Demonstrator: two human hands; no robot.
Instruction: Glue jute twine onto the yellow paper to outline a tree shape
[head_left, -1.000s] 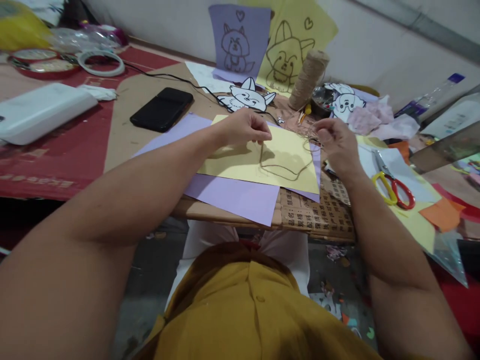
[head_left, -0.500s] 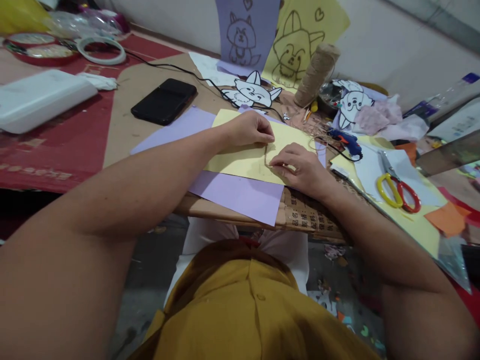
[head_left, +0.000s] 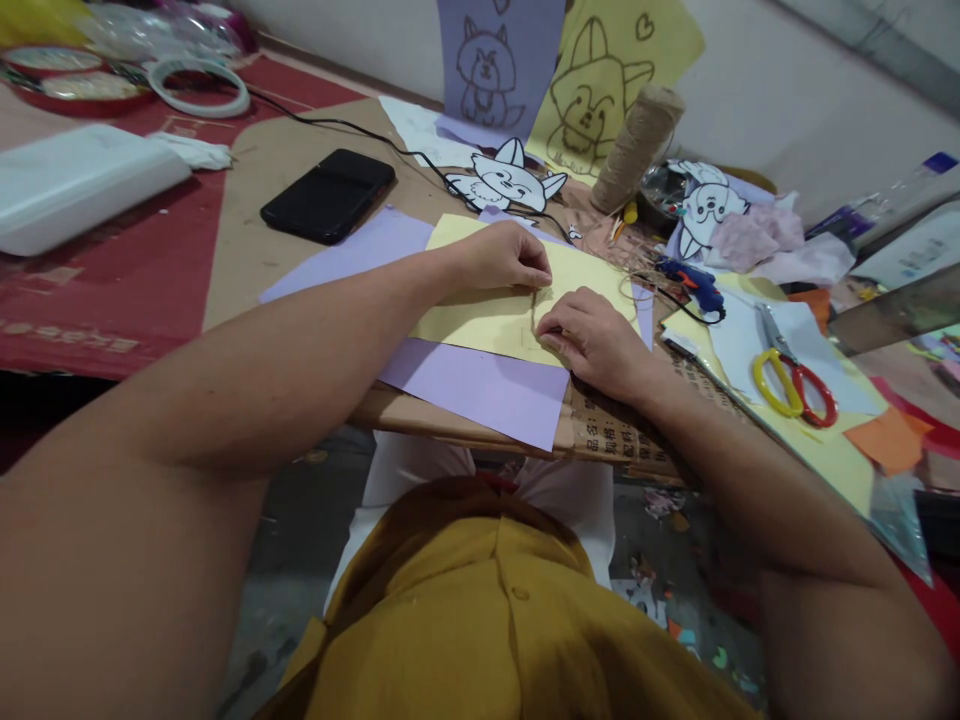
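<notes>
A sheet of yellow paper (head_left: pixel 472 325) lies over purple paper (head_left: pixel 480 392) at the table's front edge. Across the yellow sheet runs a short length of brown twine (head_left: pixel 534 305), between my two hands. My left hand (head_left: pixel 506 258) is closed in a pinch at the twine's far end. At its near end, the fingertips of my right hand (head_left: pixel 589 335) pinch together and press it against the paper. Faint pencil lines show beside the right fingertips. The exact grip of the fingers on the twine is partly hidden.
A black phone (head_left: pixel 328 196) lies left of the papers. Behind are a paper fox cutout (head_left: pixel 510 180) and a twine spool (head_left: pixel 637 148). To the right are a blue glue gun (head_left: pixel 694 285) and scissors (head_left: pixel 795 385). A black cord (head_left: pixel 352 130) crosses the back.
My right fingertips have closed in slightly on the near end of the twine. My left hand stays almost in place. The view has shifted a little.
</notes>
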